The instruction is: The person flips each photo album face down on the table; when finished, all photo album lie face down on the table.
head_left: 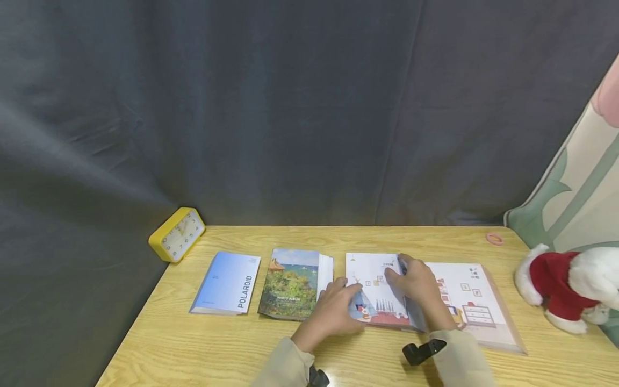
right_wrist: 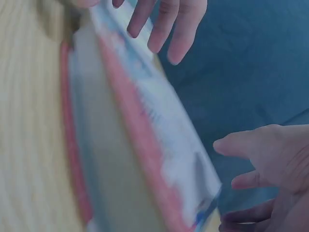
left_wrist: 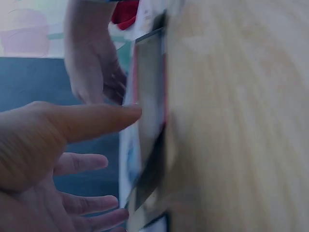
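A white illustrated photo album [head_left: 369,269] lies between my two hands on the wooden table. My left hand [head_left: 336,309] is at its left edge; in the left wrist view the thumb [left_wrist: 104,118] and fingers of that hand are stretched out beside the cover. Over the album's right edge is my right hand [head_left: 418,282], its thumb above the cover. The right wrist view shows this hand's fingers [right_wrist: 251,180] spread beside the cover's edge. A second, larger white album [head_left: 479,301] lies just right of my right hand, partly hidden by it.
A painting-covered photo album [head_left: 290,285] and a blue Polaroid album [head_left: 224,285] lie to the left. A yellow clock [head_left: 179,236] stands at the back left corner. Right are a pink ring [head_left: 494,238] and a plush toy [head_left: 556,285]. A dark curtain [head_left: 309,107] hangs behind.
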Demonstrator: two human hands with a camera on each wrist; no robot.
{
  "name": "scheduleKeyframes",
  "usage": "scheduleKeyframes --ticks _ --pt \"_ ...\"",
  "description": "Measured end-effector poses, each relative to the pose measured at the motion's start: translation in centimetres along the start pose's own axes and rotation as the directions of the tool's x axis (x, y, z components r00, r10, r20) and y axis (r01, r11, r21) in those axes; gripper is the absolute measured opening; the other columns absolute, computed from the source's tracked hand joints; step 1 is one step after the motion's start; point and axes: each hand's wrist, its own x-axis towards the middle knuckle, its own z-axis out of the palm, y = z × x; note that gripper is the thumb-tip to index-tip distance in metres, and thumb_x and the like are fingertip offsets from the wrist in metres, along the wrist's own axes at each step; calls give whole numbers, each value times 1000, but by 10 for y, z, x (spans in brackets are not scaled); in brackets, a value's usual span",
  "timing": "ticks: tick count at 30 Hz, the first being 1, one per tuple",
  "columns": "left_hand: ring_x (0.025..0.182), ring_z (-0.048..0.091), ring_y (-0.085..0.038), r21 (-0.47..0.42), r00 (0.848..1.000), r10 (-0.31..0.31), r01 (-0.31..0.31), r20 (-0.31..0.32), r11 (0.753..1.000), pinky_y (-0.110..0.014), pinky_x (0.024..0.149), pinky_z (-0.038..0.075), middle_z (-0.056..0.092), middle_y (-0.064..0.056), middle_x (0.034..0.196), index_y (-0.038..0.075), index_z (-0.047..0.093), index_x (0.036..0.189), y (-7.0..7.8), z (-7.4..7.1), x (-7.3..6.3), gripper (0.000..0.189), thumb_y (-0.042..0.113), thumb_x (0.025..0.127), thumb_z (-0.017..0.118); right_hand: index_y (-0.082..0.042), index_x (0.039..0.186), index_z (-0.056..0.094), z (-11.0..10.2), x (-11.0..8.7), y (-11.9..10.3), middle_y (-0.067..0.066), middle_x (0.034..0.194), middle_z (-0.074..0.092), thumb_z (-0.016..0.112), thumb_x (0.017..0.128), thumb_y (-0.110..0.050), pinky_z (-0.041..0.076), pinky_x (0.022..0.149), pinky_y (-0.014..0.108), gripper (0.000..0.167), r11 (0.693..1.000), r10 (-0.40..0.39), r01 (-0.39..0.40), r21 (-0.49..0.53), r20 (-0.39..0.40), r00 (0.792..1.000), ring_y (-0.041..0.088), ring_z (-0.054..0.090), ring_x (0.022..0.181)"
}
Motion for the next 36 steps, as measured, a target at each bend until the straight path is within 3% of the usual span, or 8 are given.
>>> scheduleKeyframes --ticks 4,9,12,16,20,23,30,36 --pt "139 32 -46 -101 999 -41 40 -5 994 -67 107 27 33 -21 154 17 48 148 -26 -23 -15 92 36 69 91 9 140 47 -1 3 -24 38 133 50 63 94 -33 39 97 65 64 994 -107 107 11 -34 994 56 46 121" --pt "144 15 -50 -156 992 -118 109 -51 982 -72 109 12 20 -24 159 17 41 153 -70 -54 -37 105 44 65 92 6 143 46 5 10 -60 34 139 49 62 96 -33 38 99 65 63 983 -177 179 38 -35 984 55 44 125" --pt "144 13 -50 -150 979 -183 168 -87 974 -74 108 13 19 -25 159 19 39 153 -95 -67 -50 111 47 60 94 5 144 46 16 16 -83 32 140 48 62 96 -35 36 103 63 64 978 -202 203 50 -22 979 53 43 128" --pt "142 20 -49 -143 958 -270 255 -98 956 -74 104 21 24 -26 157 14 30 157 -118 -75 -61 125 50 56 95 3 146 44 35 22 -107 30 140 49 63 96 -37 38 103 61 67 968 -241 239 78 23 970 51 44 128" --pt "140 25 -49 -152 946 -317 304 -69 940 -70 106 22 29 -28 155 -2 18 157 -128 -76 -63 138 52 56 95 -1 149 43 53 28 -120 29 140 49 63 96 -39 40 102 59 68 968 -240 234 87 69 968 47 45 129" --pt "140 27 -48 -145 940 -336 324 -62 935 -67 108 22 33 -29 153 -9 21 153 -130 -75 -63 136 48 56 96 -3 149 42 64 32 -125 27 140 50 64 96 -39 41 101 57 68 969 -241 234 82 94 966 45 46 128" --pt "138 29 -47 -66 941 -332 327 -71 943 -69 107 21 40 -30 147 -14 35 146 -131 -72 -63 118 34 58 97 1 147 44 84 37 -127 22 138 54 68 94 -36 43 101 54 69 968 -245 237 78 114 963 41 51 125" --pt "138 28 -45 -13 943 -327 326 -68 945 -68 105 23 46 -27 143 -12 45 140 -130 -67 -62 103 30 61 96 2 144 47 98 37 -124 21 136 57 69 93 -36 43 102 52 67 971 -238 232 56 126 963 41 54 122"
